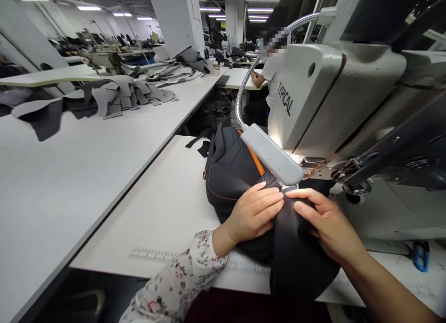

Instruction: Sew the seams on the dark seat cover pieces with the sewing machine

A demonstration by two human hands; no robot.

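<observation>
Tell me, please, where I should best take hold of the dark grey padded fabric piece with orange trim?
Grip the loose black fabric flap near its top edge, from above, as the right hand does: it drapes over the white table's edge, while the padded grey part is bulky.

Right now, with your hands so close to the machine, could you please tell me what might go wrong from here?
The left hand and right hand press the bulky black padded cover close to the sewing machine, so fingers might stray toward the needle area. The thick folds could bunch and feed unevenly. The lamp head hangs low and could get bumped.
</observation>
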